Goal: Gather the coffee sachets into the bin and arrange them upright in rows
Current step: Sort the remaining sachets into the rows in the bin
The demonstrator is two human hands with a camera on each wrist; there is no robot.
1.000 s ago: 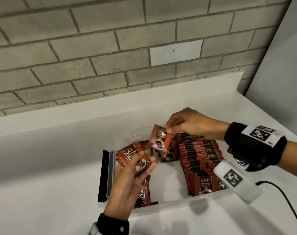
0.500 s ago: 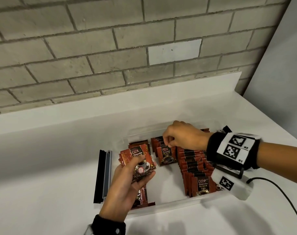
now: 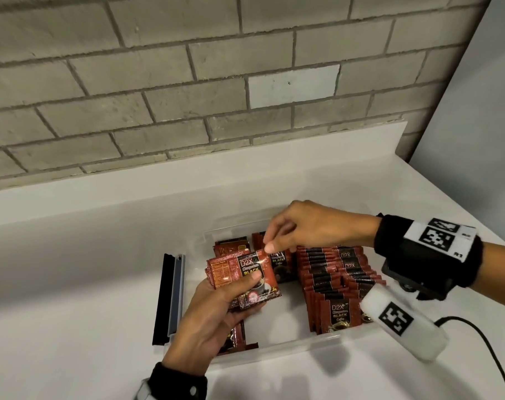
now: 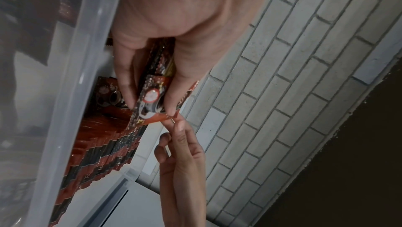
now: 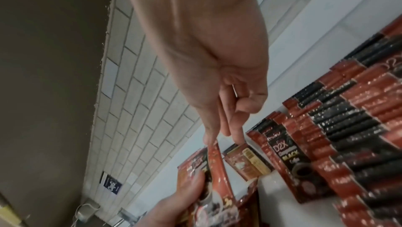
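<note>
Red foil corner of top sachet (image 3: 255, 277) pinched between right hand (image 3: 311, 226) thumb and forefinger, other fingers loosely curled above. Same sachet fronting a small stack (image 3: 225, 274) clamped in left hand (image 3: 213, 319), thumb pressed across the printed face, fingers curled behind. Stack held above the bin's left half, tilted slightly. Below: clear plastic bin (image 3: 326, 340) on white counter (image 3: 72, 313). Two long upright rows (image 3: 336, 287) packed along the right side; short third row (image 3: 278, 262) started mid-bin, just under right fingertips. Few loose sachets (image 3: 234, 339) lying flat at near-left, under left palm. Black lid (image 3: 167, 298) beside bin's left wall.
</note>
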